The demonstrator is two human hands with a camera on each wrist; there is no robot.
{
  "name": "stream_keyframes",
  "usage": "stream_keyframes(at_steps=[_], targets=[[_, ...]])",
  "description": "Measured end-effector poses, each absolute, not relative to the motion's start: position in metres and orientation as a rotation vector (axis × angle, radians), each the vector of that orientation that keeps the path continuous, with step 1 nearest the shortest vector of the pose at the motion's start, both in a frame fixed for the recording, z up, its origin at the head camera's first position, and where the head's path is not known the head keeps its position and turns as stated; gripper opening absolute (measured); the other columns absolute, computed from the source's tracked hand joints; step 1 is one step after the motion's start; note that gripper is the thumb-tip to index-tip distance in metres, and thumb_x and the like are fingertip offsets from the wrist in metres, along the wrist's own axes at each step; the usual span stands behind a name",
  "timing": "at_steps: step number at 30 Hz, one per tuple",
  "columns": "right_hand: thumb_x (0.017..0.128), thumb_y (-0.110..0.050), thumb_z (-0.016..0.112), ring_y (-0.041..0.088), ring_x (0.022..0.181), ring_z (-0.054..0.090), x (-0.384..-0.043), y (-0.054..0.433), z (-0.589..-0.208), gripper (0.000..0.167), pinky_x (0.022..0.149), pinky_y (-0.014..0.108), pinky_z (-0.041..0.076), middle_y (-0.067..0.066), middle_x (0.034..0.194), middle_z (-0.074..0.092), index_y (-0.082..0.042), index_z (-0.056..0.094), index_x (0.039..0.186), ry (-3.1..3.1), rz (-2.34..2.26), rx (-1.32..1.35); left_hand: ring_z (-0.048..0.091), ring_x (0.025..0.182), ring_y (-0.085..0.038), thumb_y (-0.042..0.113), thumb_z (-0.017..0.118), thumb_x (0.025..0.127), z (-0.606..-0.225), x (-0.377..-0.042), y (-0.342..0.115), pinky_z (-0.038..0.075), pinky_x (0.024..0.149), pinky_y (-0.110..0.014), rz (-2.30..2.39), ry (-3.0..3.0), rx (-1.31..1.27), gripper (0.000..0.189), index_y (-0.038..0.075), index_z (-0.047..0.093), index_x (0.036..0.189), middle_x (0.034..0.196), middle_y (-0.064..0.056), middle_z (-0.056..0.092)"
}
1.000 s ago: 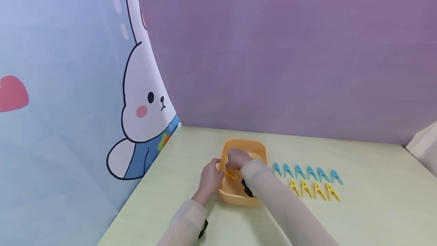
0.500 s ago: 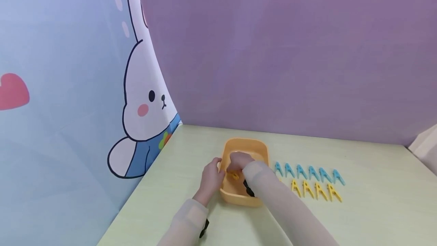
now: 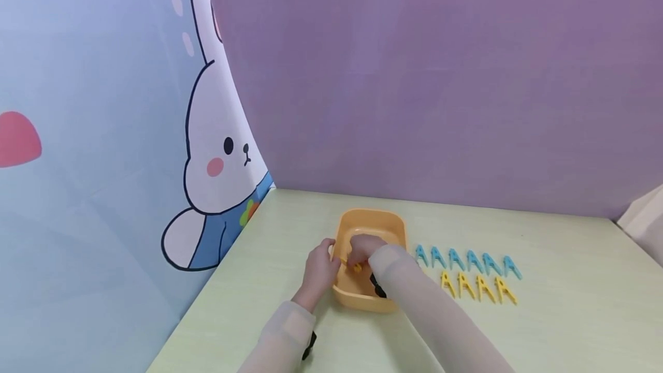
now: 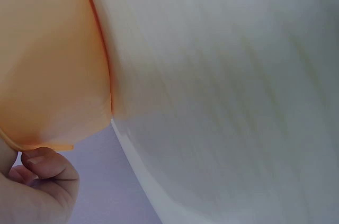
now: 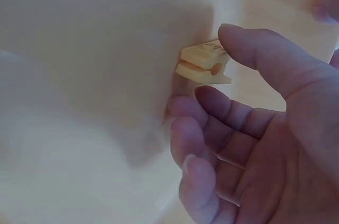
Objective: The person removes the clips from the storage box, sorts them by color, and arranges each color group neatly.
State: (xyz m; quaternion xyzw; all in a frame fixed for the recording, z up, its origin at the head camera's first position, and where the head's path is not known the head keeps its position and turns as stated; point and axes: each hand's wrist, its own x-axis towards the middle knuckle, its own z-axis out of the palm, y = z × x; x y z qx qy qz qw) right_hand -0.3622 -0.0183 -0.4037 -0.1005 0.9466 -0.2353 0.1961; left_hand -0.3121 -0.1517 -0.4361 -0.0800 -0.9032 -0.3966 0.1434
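Observation:
In the head view, my left hand [image 3: 319,269] holds the left rim of an orange plastic basket [image 3: 362,303]. Its thumb and fingers pinch the basket's lip in the left wrist view. My right hand [image 3: 365,247] reaches down inside the basket. There, a yellow clothespin [image 5: 204,64] lies near the wall between my thumb and index finger. The thumb tip is at the clothespin's handle end, while a small gap shows below it before the index fingertip. The other fingers are loosely bent. From above, my hand covers part of this clothespin.
Right of the basket, several blue clothespins [image 3: 454,259] form a row on the pale table [image 3: 564,281]. In front of them runs a row of yellow clothespins [image 3: 465,285], partly hidden on the left by my right sleeve [image 3: 425,298]. A purple backdrop [image 3: 440,85] stands behind.
My right hand has shifted slightly rightward and nearer inside the basket, and less of the yellow clothespin shows beside it. My left hand stays on the rim.

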Motion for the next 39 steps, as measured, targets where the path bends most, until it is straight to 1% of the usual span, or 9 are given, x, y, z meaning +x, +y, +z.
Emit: stream_keyframes(at_steps=[5, 8, 12, 15, 23, 29, 31, 39], targets=[[0.073, -0.005, 0.068, 0.015, 0.054, 0.041, -0.360, -0.015, -0.406, 0.005, 0.050, 0.025, 0.034, 0.002, 0.060, 0.048, -0.006, 0.065, 0.070, 2.663, -0.659, -0.318, 0.038, 0.051, -0.012, -0.003, 0.058, 0.077, -0.437, -0.313, -0.152, 0.033, 0.044, -0.025, -1.140, -2.606, -0.236, 0.038, -0.004, 0.055, 0.115, 0.061, 0.000, 0.041], [0.072, -0.004, 0.068, 0.016, 0.055, 0.040, -0.359, -0.015, -0.406, 0.006, 0.051, 0.026, 0.033, 0.002, 0.061, 0.046, -0.006, 0.063, 0.070, 2.682, -0.660, -0.313, 0.038, 0.051, -0.012, -0.003, 0.058, 0.078, -0.437, -0.312, -0.153, 0.034, 0.045, -0.025, -1.158, -2.609, -0.233, 0.038, -0.004, 0.055, 0.116, 0.061, -0.001, 0.041], [0.072, -0.008, 0.069, 0.015, 0.056, 0.042, -0.360, -0.018, -0.404, 0.010, 0.051, 0.025, 0.035, 0.002, 0.064, 0.049, -0.009, 0.058, 0.070, 2.735, -0.511, -0.358, 0.039, 0.052, -0.012, -0.003, 0.058, 0.078, -0.437, -0.311, -0.154, 0.034, 0.045, -0.025, -1.187, -2.618, -0.220, 0.039, -0.005, 0.054, 0.117, 0.062, -0.002, 0.041], [0.071, -0.012, 0.070, 0.014, 0.050, 0.042, -0.362, -0.020, -0.403, 0.014, 0.047, 0.024, 0.035, 0.001, 0.061, 0.051, -0.010, 0.057, 0.068, 2.768, -0.380, -0.393, 0.039, 0.053, -0.013, -0.003, 0.059, 0.079, -0.437, -0.311, -0.155, 0.034, 0.045, -0.026, -1.187, -2.622, -0.218, 0.039, -0.005, 0.054, 0.118, 0.063, -0.002, 0.042], [0.075, -0.014, 0.069, 0.013, 0.045, 0.040, -0.362, -0.020, -0.394, 0.016, 0.043, 0.024, 0.033, 0.001, 0.057, 0.049, -0.009, 0.056, 0.068, 2.763, -0.380, -0.346, 0.042, 0.057, -0.014, -0.002, 0.059, 0.078, -0.436, -0.313, -0.159, 0.037, 0.049, -0.027, -1.156, -2.633, -0.210, 0.040, -0.003, 0.054, 0.117, 0.067, -0.003, 0.045], [0.077, -0.013, 0.065, 0.011, 0.038, 0.037, -0.363, -0.021, -0.387, 0.024, 0.040, 0.023, 0.030, 0.000, 0.049, 0.045, -0.011, 0.051, 0.058, 2.773, -0.389, -0.360, 0.041, 0.055, -0.014, -0.003, 0.060, 0.077, -0.436, -0.313, -0.164, 0.037, 0.047, -0.027, -1.126, -2.615, -0.241, 0.039, -0.004, 0.055, 0.116, 0.065, -0.003, 0.044], [0.078, -0.013, 0.065, 0.011, 0.039, 0.037, -0.364, -0.021, -0.383, 0.025, 0.040, 0.024, 0.031, 0.001, 0.049, 0.046, -0.011, 0.050, 0.058, 2.777, -0.398, -0.368, 0.041, 0.054, -0.013, -0.003, 0.060, 0.077, -0.436, -0.313, -0.165, 0.036, 0.047, -0.027, -1.116, -2.605, -0.253, 0.039, -0.004, 0.055, 0.116, 0.065, -0.002, 0.043], [0.078, -0.015, 0.067, 0.013, 0.047, 0.047, -0.365, -0.022, -0.373, 0.015, 0.045, 0.025, 0.037, 0.005, 0.066, 0.060, -0.009, 0.057, 0.068, 2.792, -0.398, -0.332, 0.039, 0.052, -0.012, -0.004, 0.059, 0.077, -0.437, -0.314, -0.169, 0.035, 0.046, -0.027, -1.112, -2.597, -0.257, 0.039, -0.005, 0.055, 0.116, 0.064, -0.002, 0.042]])
